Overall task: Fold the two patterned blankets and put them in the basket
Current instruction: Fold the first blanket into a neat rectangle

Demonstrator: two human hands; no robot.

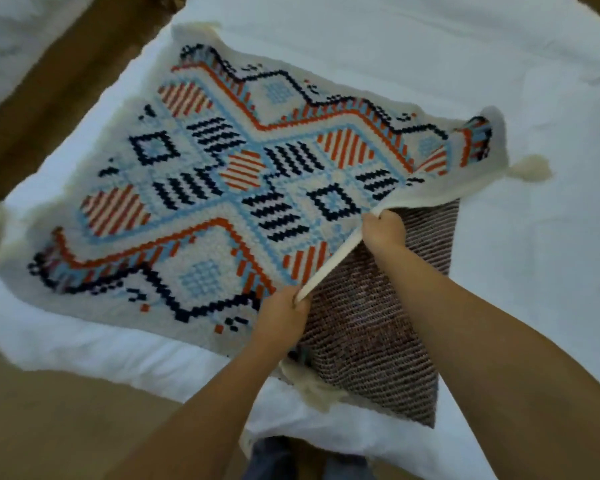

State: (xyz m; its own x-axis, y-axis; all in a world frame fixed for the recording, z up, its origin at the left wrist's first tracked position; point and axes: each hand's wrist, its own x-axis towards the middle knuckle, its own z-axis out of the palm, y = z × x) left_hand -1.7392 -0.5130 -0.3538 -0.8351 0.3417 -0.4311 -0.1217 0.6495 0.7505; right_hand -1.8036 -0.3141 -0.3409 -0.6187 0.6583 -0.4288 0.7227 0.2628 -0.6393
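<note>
A patterned blanket (222, 188) with orange, navy and light-blue diamonds and cream pompom corners lies across the corner of a white bed (465, 81). Its near-right edge is lifted, and the darker striped underside (371, 327) shows beneath the lifted edge. My left hand (283, 317) pinches the cream edge near the bottom of that lifted edge. My right hand (383, 230) grips the same edge higher up. The edge runs taut between the two hands. No second blanket and no basket are in view.
The bed's white cover (84, 344) hangs over the near corner. Brown floor (49, 427) lies to the left and below. Another white bedding mass (14, 36) sits at the upper left. Blue trouser legs (274, 459) show at the bottom.
</note>
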